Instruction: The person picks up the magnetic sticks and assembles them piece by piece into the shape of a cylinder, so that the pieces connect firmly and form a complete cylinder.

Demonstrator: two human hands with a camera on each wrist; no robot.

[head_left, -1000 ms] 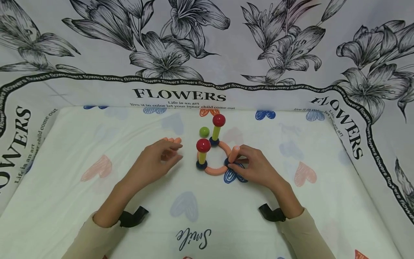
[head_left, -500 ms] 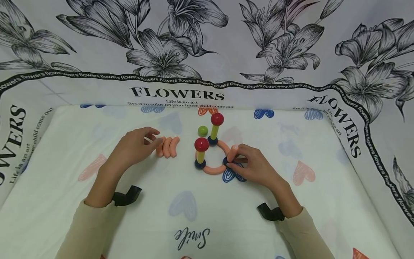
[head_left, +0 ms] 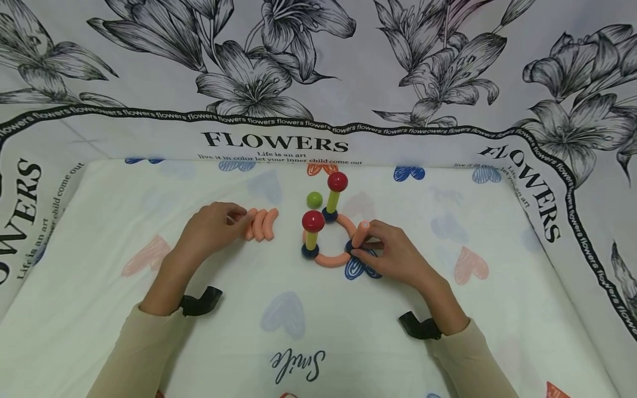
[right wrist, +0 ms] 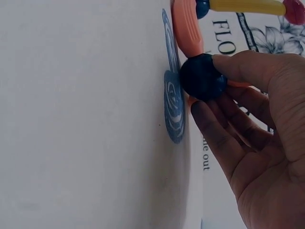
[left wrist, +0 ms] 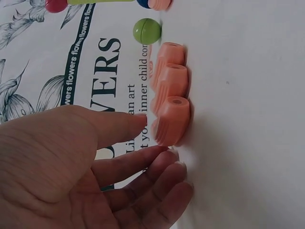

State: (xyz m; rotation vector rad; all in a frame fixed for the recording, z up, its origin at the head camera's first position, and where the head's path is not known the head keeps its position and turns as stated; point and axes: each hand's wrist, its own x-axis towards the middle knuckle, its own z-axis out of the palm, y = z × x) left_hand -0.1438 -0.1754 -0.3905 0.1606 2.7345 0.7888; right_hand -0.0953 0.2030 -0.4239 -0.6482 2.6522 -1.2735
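Note:
My right hand (head_left: 393,250) pinches a dark blue ball (right wrist: 204,77) between thumb and fingers. That ball is a corner of a ring of curved orange rods (head_left: 332,261) lying on the cloth. By the same fingers, another orange rod (head_left: 360,235) points upward. On the ring's other two blue balls stand a yellow rod (head_left: 311,241) and a yellow-green rod (head_left: 333,200), each topped by a red ball (head_left: 313,221). My left hand (head_left: 211,228) reaches to three loose curved orange pieces (head_left: 257,225); in the left wrist view its thumb and index finger lie either side of the nearest piece (left wrist: 172,121).
A loose green ball (head_left: 314,199) rests behind the ring. The work surface is a white cloth (head_left: 209,354) with printed hearts, and a flower-printed cloth (head_left: 278,66) rises behind it. Black straps (head_left: 201,302) show at both wrists.
My left hand has moved left from beside the ring, uncovering the loose orange pieces, then edged closer to the leftmost one. The right hand keeps its hold on the blue ball.

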